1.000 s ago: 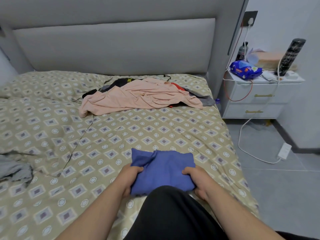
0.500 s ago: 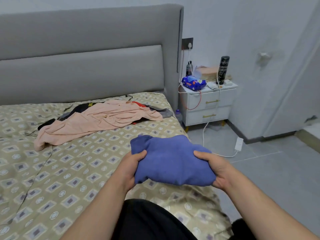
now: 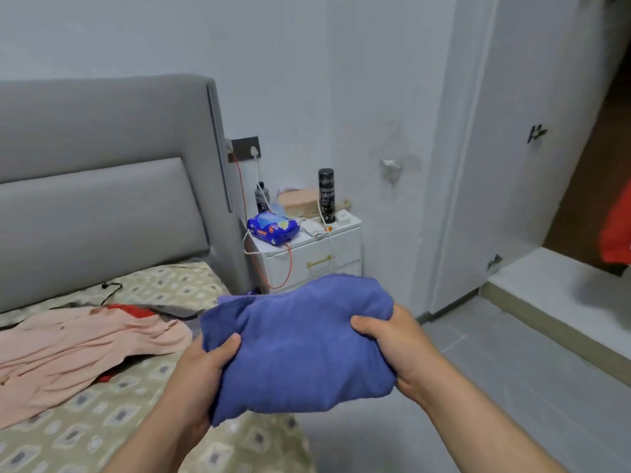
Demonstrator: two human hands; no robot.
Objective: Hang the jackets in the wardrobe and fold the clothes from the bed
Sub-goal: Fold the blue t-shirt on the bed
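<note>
Blue folded cotton garment (image 3: 300,349), gripped by left hand (image 3: 205,370) and right hand (image 3: 392,346), likely bound for the wardrobe (image 3: 532,165), right.

The blue fabric garment (image 3: 300,346), folded into a thick, rounded bundle, is held up clear of the patterned bed (image 3: 102,431). The left hand (image 3: 201,373) grips its near-left edge and the right hand (image 3: 392,343) its right end. On the bed a peach-pink cloth garment (image 3: 78,349) lies spread and rumpled, partly over a red piece (image 3: 131,310) and a dark grey one (image 3: 177,310). Inside the open white wardrobe (image 3: 519,186) hangs a red-orange garment (image 3: 616,227).
</note>
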